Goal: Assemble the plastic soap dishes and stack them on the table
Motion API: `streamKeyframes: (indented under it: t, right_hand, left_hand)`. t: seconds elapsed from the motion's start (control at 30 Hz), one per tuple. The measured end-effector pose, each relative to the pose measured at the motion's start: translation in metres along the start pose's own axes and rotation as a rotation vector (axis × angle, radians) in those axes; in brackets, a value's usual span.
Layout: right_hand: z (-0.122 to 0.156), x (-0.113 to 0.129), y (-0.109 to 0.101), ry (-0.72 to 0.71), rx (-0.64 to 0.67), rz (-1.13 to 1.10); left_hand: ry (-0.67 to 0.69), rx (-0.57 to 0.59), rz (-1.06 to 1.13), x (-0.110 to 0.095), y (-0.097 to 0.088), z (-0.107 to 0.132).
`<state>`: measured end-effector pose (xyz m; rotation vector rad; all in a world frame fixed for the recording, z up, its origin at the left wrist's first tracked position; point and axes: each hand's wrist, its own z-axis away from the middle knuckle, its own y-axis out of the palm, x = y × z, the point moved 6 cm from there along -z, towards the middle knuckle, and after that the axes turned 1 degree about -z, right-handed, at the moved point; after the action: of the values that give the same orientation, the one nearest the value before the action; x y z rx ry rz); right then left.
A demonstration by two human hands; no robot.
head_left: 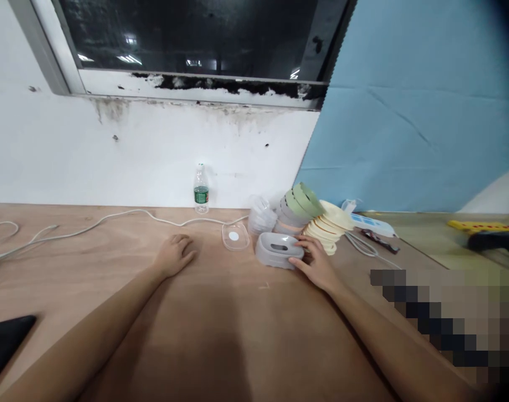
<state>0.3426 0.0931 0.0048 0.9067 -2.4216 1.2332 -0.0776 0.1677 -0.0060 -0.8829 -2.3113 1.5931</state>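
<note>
My right hand [315, 261] grips the right side of a grey oval plastic dish [276, 249] that sits on the wooden table [221, 329]. Its fingers curl round the dish's edge. My left hand [173, 254] rests on the table to the left, fingers loosely curled, holding nothing. A clear plastic lid with a white centre [235, 236] lies between the hands, just left of the grey dish. Behind the dish leans a row of stacked grey, green and cream dishes [308, 215] and a stack of clear lids [260, 216].
A water bottle [201, 190] stands by the white wall. A white cable [91, 223] runs across the table's back left. A white power strip [374, 225] lies at the right, with a yellow tool [480, 226] beyond. A black object [5, 340] sits at the near left edge.
</note>
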Motion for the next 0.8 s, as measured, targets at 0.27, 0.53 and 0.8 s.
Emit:
streamKeyframes:
  t: [0.27, 0.53, 0.8]
  right_hand:
    - [0.003, 0.002, 0.001, -0.008, 0.088, 0.035]
    - [0.002, 0.002, 0.001, -0.018, 0.119, 0.061]
    - [0.003, 0.019, -0.002, -0.078, 0.083, 0.108]
  left_hand:
    - [-0.011, 0.178, 0.005, -0.003, 0.013, 0.011]
    - [-0.02, 0.22, 0.003, -0.003, 0.01, 0.012]
    - [-0.007, 0.175, -0.002, 0.0, 0.011, 0.008]
